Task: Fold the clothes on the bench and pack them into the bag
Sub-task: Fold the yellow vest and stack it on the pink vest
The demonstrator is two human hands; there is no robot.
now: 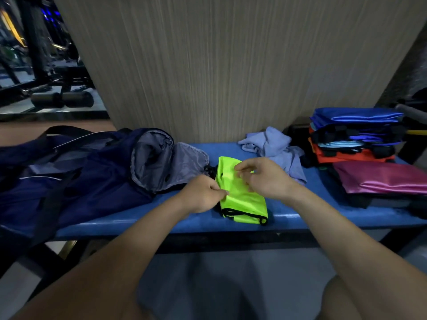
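A neon green garment with black trim (242,204) lies folded small on the blue bench (161,218), just right of the bag's mouth. My left hand (203,195) pinches its left edge between thumb and fingers. My right hand (263,176) hovers over the upper part with fingers curled, pinching the green fabric near the top. The navy bag (97,172) lies on its side at the left, its grey-lined opening (157,162) facing the garment. A crumpled light blue cloth (275,146) sits unfolded behind my right hand.
A stack of folded blue, black and orange items (353,135) stands at the bench's right end, with a shiny magenta piece (381,176) in front of it. A wood-grain wall panel (231,65) backs the bench. Gym equipment (62,98) is at far left.
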